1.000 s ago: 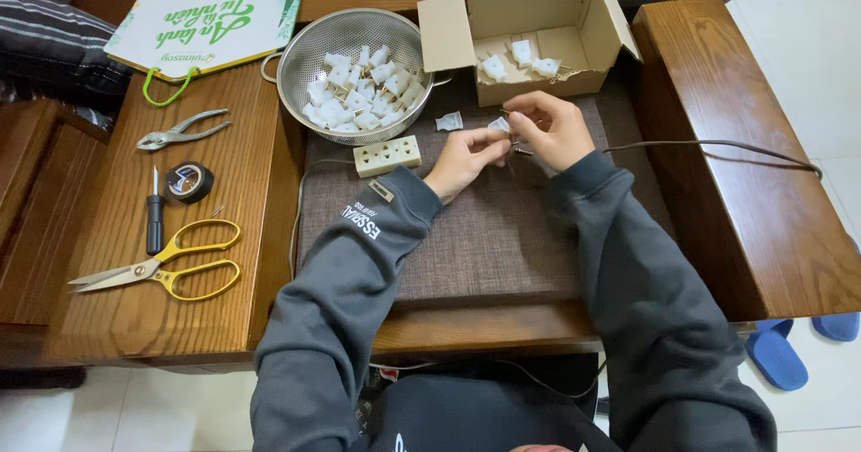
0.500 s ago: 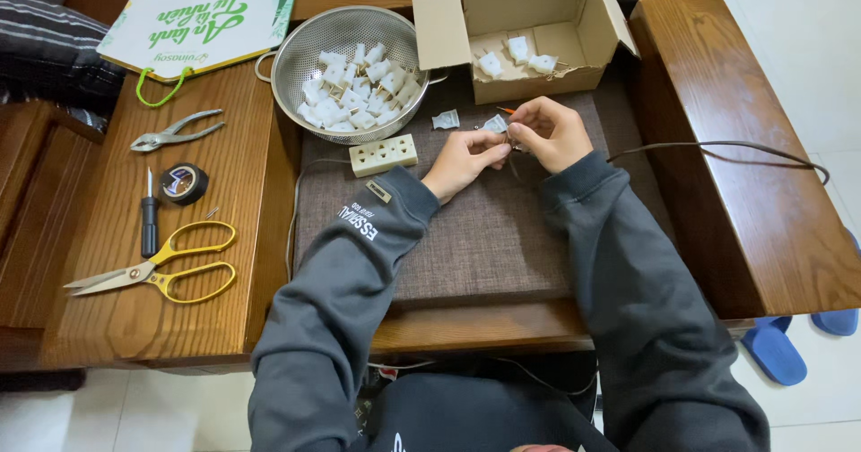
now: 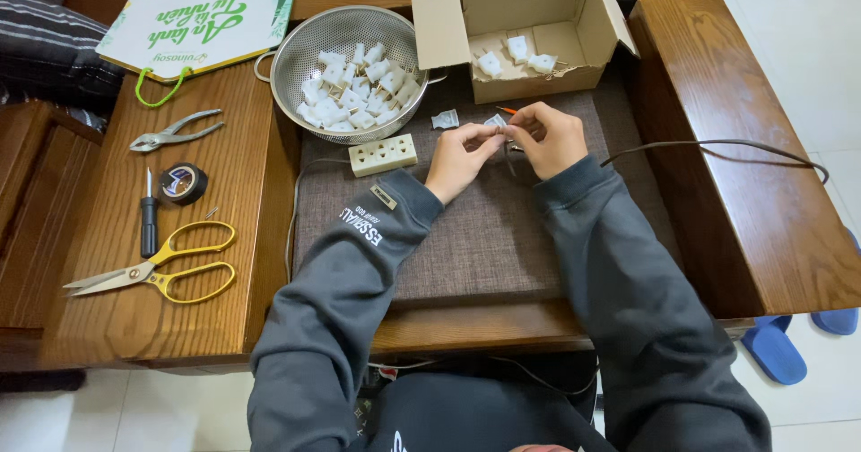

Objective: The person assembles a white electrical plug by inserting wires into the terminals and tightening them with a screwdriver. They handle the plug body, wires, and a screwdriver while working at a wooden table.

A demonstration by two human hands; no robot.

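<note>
Small white plug part sits pinched between fingers of left hand and right hand, near the tabletop's far edge; dark cable trails right

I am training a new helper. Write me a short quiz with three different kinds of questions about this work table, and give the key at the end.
1. True or false: the yellow scissors lie inside the metal strainer.
2. Multiple choice: where are both hands? A) over the grey mat, B) inside the cardboard box, C) on the pliers.
3. Fill in: the strainer holds many small white ____.

Key
1. False; they lie on the wooden table, left of the mat.
2. A; the left hand and right hand meet on one small white plug.
3. plugs.
</note>
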